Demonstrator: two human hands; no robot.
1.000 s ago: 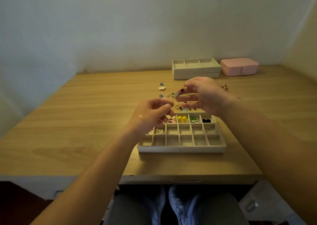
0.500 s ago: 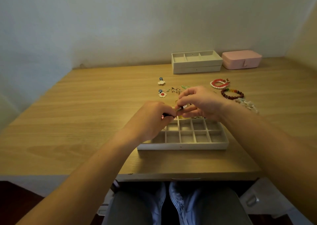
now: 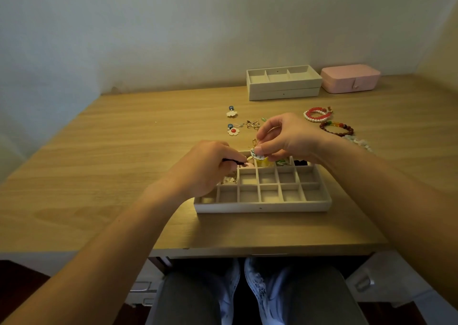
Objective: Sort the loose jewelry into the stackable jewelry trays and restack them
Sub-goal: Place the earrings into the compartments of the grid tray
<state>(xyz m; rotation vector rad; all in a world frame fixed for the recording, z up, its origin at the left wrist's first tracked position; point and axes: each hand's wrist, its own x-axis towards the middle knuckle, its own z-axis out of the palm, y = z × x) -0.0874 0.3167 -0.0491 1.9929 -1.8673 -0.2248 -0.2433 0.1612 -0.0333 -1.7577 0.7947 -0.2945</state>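
While the right hand (image 3: 290,138) pinches a small earring (image 3: 256,152) between thumb and fingertips, the piece hangs just below that grip, over the far row of the divided tray (image 3: 262,206). It shows a gold hook and a pale patterned disc. The left hand (image 3: 205,168) curls around a thin dark piece (image 3: 235,162) with a pale tip, held over the tray's far left corner; what it is cannot be told.

That beige, velvety grid tray holds yellow beads (image 3: 264,162), green bits (image 3: 282,162) and dark beads (image 3: 301,163) in its far row; its near rows are bare. On the wood-grain table (image 3: 124,163), flower earrings (image 3: 233,131) lie beyond the hands, and beaded bracelets (image 3: 335,128) lie to the right. Stacked trays (image 3: 283,84) and a pink box (image 3: 350,77) stand at the far edge.
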